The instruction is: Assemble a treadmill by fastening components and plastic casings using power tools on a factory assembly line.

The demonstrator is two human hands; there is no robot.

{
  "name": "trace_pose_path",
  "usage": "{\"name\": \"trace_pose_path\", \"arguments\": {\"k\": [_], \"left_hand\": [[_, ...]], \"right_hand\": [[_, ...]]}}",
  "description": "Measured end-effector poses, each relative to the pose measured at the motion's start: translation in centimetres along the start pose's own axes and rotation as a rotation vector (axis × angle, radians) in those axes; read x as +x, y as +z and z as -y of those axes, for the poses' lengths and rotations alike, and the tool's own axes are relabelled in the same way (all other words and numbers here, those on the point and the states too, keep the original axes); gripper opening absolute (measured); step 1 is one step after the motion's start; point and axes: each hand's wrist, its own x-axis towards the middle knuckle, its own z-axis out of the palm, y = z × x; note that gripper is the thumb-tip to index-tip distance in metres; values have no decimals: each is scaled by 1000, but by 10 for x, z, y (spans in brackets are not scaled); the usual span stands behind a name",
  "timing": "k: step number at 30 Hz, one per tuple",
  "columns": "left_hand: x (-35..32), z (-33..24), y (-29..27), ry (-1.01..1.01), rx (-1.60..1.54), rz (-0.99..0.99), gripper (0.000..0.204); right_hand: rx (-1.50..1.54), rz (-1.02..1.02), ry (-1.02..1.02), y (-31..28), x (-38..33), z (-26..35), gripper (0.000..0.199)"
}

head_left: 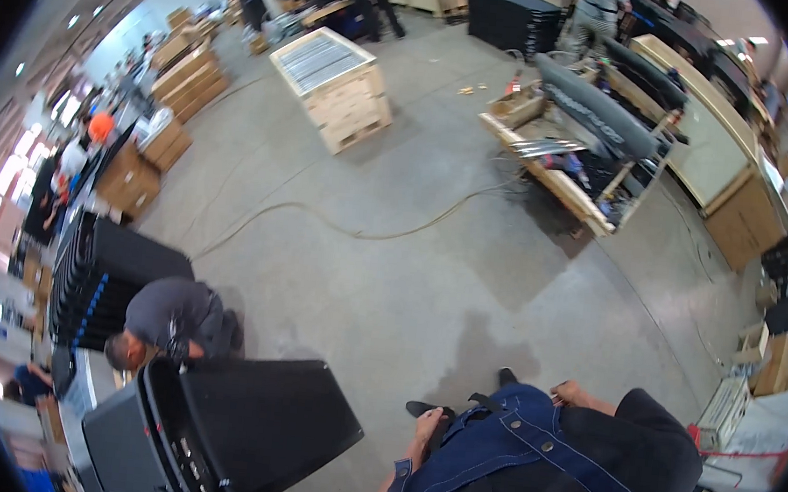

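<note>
Showing, from left to right: a co-worker (172, 320) bent over a stack of black panels (91, 285); a large black plastic bin (237, 429), smooth-walled and tilted, nearest the left hand (428, 427). That hand hangs beside the blue denim apron (526, 454), fingers loosely curled, holding nothing visible. The right hand (573, 393) rests at the apron's upper edge; its grip cannot be told. A pale hose (358, 232) crosses the grey concrete floor (389, 302).
</note>
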Motion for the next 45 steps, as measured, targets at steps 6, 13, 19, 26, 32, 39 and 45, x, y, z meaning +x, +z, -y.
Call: {"name": "trace_pose_path", "arguments": {"k": [6,13,19,26,32,39,45], "left_hand": [[41,-105,106,-212,98,26,27],[98,-134,256,-518,209,-77,22],[164,-205,496,-249,427,274,28],[282,-411,717,147,62,219,24],[368,-636,915,912,131,-264,54],[397,-719,1038,1010,917,-596,36],[398,-729,1043,941,1000,-591,18]], "right_hand": [[8,-147,-84,-96,28,-149,45],[763,-397,3,-319,46,-204,32],[925,-359,49,-404,74,-236,38],[759,-181,186,-460,136,-193,36],[427,-324,-30,-609,195,-94,32],[603,-205,-158,-837,270,149,29],[265,-96,-418,-1001,355,390,26]]}}
